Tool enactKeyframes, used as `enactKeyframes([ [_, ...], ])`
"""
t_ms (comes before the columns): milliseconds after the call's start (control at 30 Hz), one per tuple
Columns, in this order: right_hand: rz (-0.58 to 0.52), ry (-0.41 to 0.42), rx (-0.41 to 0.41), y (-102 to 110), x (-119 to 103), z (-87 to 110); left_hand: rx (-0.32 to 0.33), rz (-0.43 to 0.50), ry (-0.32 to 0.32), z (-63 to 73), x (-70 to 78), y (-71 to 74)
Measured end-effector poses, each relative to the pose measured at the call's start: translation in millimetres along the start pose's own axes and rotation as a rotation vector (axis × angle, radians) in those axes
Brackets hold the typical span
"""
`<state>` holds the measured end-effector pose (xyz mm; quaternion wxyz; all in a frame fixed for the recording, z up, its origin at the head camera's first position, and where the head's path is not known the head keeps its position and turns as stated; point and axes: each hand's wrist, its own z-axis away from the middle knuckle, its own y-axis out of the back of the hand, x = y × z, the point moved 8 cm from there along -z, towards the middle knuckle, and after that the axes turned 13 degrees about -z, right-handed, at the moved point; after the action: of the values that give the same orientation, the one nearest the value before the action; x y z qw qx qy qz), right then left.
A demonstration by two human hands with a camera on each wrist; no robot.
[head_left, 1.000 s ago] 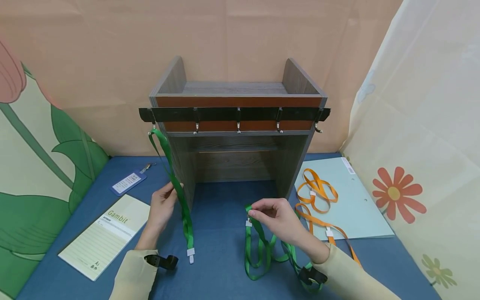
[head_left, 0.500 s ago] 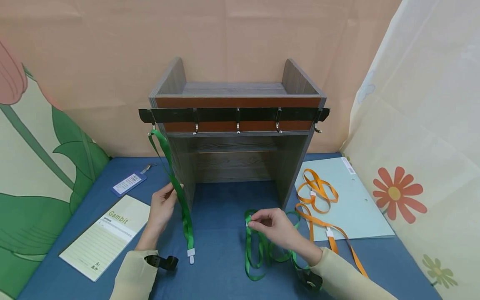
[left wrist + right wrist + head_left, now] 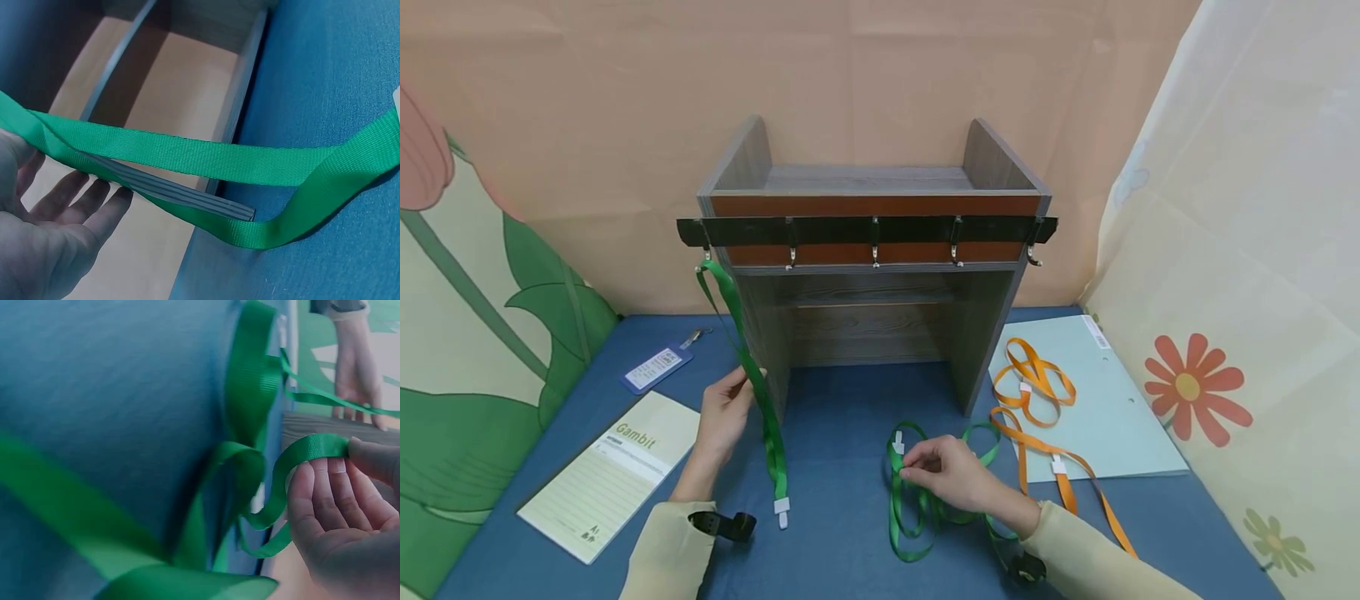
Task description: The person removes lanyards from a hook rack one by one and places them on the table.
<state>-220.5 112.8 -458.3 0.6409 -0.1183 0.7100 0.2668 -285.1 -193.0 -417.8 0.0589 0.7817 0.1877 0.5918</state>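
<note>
A green lanyard point(image 3: 771, 433) hangs by its loop from the leftmost hook, its white clip just above the blue tabletop. My left hand point(image 3: 722, 421) lies alongside its strap; in the left wrist view the fairly straight fingers point(image 3: 103, 215) reach behind the green strap point(image 3: 206, 159). On the table to the right, a second green lanyard point(image 3: 895, 508) is heaped in loops, its white clip at the top. My right hand point(image 3: 955, 475) pinches that strap; in the right wrist view, thumb and fingers hold a green band point(image 3: 312, 449).
A grey wooden shelf point(image 3: 880, 179) carries a black hook rail point(image 3: 917, 229). Orange lanyards point(image 3: 1037, 375) lie on a pale blue folder point(image 3: 1120, 433) at right, one trailing onto the table. A notepad point(image 3: 613, 475) and blue badge holder point(image 3: 657, 368) lie at left.
My right hand has lowered toward the table with the second green lanyard's strap, and its clip end now rests beyond the fingers. The left hand stays still.
</note>
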Motion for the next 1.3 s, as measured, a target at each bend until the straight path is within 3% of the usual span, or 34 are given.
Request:
enactKeyframes([
  [133, 0.032, -0.029, -0.033, -6.3, -3.6, 3.4, 0.016, -0.008, -0.005, -1.0, -9.6, -0.4],
  [433, 0.094, -0.027, -0.09, -8.0, 10.6, 2.0, 0.012, -0.012, -0.019, -1.0, -8.1, -0.6],
  [633, 0.076, -0.026, -0.116, -8.1, 10.4, -0.9, 0.022, -0.015, -0.033, -1.4, -6.2, -0.3],
  [867, 0.05, 0.001, -0.105, -3.0, -3.9, -6.9, 0.004, 0.002, -0.012, -1.1, -4.6, -0.8],
  [1100, 0.035, 0.04, -0.063, 4.0, -26.1, -13.5, -0.017, 0.016, -0.004, 0.9, 7.9, 0.4],
  [1300, 0.05, 0.065, -0.035, 7.2, -53.5, -15.3, -0.002, 0.001, -0.001, -0.9, -2.3, 0.1],
])
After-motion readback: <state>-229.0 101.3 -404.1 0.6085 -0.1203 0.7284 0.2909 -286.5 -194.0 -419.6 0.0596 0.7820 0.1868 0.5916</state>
